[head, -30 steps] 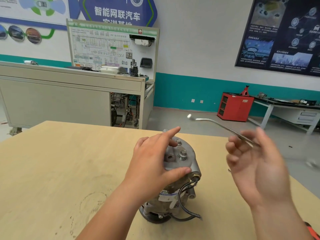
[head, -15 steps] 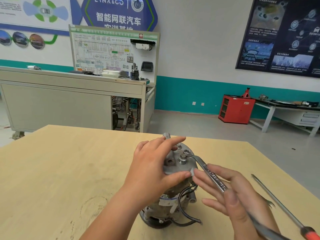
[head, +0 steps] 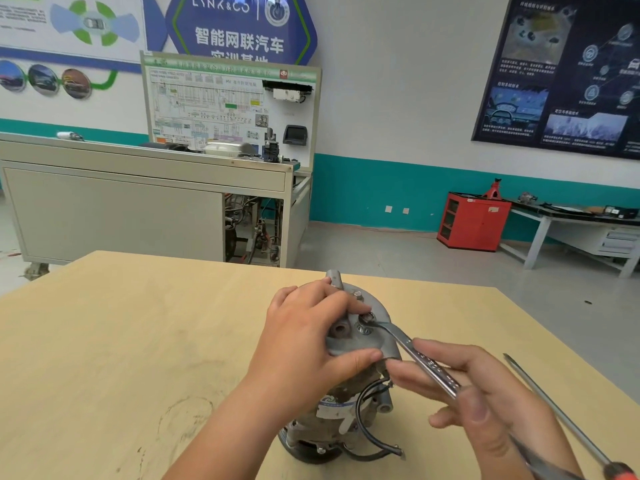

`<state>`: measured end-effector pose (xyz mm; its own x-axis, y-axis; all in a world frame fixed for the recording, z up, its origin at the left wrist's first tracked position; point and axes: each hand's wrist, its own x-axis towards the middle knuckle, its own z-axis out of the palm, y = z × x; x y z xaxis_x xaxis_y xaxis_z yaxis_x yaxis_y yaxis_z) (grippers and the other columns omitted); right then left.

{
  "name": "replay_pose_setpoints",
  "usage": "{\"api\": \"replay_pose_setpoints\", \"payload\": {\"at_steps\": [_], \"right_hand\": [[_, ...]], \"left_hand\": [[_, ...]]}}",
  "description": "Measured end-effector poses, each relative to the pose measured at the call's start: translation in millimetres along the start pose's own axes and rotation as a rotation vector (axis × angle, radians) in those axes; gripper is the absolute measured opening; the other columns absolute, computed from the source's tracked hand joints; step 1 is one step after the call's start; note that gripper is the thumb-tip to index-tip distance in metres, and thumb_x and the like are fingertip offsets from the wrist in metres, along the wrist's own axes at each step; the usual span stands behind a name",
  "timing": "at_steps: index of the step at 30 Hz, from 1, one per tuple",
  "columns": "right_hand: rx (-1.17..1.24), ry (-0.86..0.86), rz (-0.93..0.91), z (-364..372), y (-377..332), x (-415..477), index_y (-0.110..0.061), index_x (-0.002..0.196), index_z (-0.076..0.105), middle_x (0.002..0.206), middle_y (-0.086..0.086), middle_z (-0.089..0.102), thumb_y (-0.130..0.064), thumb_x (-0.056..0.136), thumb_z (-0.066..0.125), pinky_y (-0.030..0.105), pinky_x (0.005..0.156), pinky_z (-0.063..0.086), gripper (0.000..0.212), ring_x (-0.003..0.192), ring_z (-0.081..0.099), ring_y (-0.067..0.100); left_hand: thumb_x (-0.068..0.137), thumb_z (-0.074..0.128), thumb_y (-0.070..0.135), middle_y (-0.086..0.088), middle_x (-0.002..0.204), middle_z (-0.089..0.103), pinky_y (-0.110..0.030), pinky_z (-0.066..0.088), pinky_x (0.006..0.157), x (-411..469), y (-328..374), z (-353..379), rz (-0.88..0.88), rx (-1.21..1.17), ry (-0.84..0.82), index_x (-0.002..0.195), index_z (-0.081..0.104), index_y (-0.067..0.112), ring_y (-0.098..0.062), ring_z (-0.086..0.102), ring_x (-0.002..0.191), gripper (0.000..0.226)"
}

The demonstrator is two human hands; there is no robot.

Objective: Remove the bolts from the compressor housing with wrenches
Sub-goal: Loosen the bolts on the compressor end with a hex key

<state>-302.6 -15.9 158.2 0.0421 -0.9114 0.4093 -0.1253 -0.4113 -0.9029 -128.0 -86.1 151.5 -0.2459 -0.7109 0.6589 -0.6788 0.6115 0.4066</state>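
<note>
Right hand (head: 485,403) lowered its gripped wrench (head: 426,362) onto one bolt (head: 366,318); left hand (head: 304,344) clasps housing (head: 379,308)

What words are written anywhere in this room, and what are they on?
"LYNK&CO": blue hexagon wall sign.
"智能网联汽车": same sign, one line lower; the line beneath is half hidden.
"HV": white wiring-diagram board; its other print is too small.
Too small or blurred: dark wall poster, silver wrench markings, white label on the grey metal compressor.
</note>
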Motion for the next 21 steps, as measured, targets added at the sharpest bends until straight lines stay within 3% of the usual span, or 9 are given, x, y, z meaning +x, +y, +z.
{"api": "replay_pose_setpoints", "payload": {"at_steps": [1,3,4,6,8,11,15,18,21], "right_hand": [[0.068,0.025,-0.007,-1,2,1,-0.014,0.092,0.066,0.082,0.0,0.075,-0.087,0.042,0.062,0.013,0.053,0.049,0.088,0.077,0.072,0.015],[0.239,0.134,-0.014,-5,14,10,-0.014,0.079,0.073,0.068,0.008,0.073,-0.069,0.064,0.065,0.011,0.039,0.039,0.057,0.055,0.068,0.019],[0.309,0.257,-0.005,-8,22,23,-0.018,0.073,0.074,0.06,0.006,0.069,-0.054,0.076,0.062,0.011,0.038,0.036,0.038,0.046,0.062,0.014],[0.335,0.439,0.063,-14,43,60,-0.017,0.068,0.073,0.052,-0.001,0.058,-0.031,0.088,0.056,0.013,0.037,0.034,0.03,0.041,0.049,0.004],[0.223,0.453,0.17,-10,45,106,-0.016,0.075,0.069,0.055,-0.003,0.048,-0.026,0.091,0.055,0.015,0.041,0.03,0.024,0.043,0.041,0.004],[-0.036,0.121,0.288,10,44,164,-0.016,0.085,0.071,0.057,-0.003,0.041,-0.034,0.092,0.051,0.019,0.043,0.026,0.028,0.049,0.033,0.009],[-0.203,-0.271,0.252,33,36,192,-0.02,0.066,0.071,0.044,-0.008,0.036,-0.041,0.091,0.049,0.018,0.039,0.028,0.04,0.038,0.031,0.007],[0.1,-0.496,0.358,27,38,195,-0.015,0.066,0.063,0.035,-0.01,0.029,-0.034,0.093,0.048,0.016,0.035,0.023,0.036,0.032,0.024,0.005],[0.545,-0.57,0.427,17,44,192,-0.015,0.063,0.062,0.03,-0.009,0.031,-0.029,0.086,0.045,0.014,0.034,0.023,0.032,0.03,0.023,0.001]], "left_hand": [[0.065,0.054,0.072,0.017,0.103,0.056,-0.025,0.023,0.101,0,0,0,0.005,-0.006,0.003,0.105,0.065,0.037,-0.001,0.046,0.103,0.054],[0.064,0.053,0.072,0.018,0.104,0.057,-0.021,0.021,0.099,0,-1,0,0.006,-0.014,0.001,0.103,0.065,0.037,0.002,0.043,0.106,0.054],[0.065,0.058,0.071,0.018,0.105,0.057,-0.019,0.021,0.098,0,-1,0,0.003,-0.016,-0.004,0.102,0.064,0.037,0.002,0.041,0.108,0.051],[0.067,0.073,0.061,0.017,0.107,0.058,-0.015,0.018,0.098,0,-1,-2,-0.003,-0.015,-0.024,0.099,0.061,0.039,0.002,0.04,0.111,0.04],[0.069,0.078,0.053,0.018,0.109,0.057,-0.009,0.012,0.098,1,0,-3,-0.002,-0.011,-0.035,0.092,0.053,0.047,0.003,0.037,0.112,0.035],[0.066,0.072,0.06,0.019,0.108,0.055,-0.005,0.008,0.097,1,1,-3,0.006,-0.012,-0.03,0.086,0.045,0.052,0.01,0.032,0.106,0.035],[0.062,0.056,0.07,0.024,0.105,0.053,-0.01,0.014,0.097,2,0,-1,0.01,-0.004,-0.025,0.094,0.045,0.054,0.009,0.038,0.106,0.038],[0.06,0.068,0.062,0.03,0.104,0.053,-0.007,0.016,0.095,1,0,-1,-0.031,-0.046,0.011,0.111,0.039,0.052,0.021,0.036,0.106,0.06],[0.061,0.078,0.058,0.032,0.104,0.05,-0.003,0.013,0.096,0,-1,-1,-0.05,-0.073,0.013,0.128,0.028,0.047,0.03,0.027,0.104,0.084]]}}
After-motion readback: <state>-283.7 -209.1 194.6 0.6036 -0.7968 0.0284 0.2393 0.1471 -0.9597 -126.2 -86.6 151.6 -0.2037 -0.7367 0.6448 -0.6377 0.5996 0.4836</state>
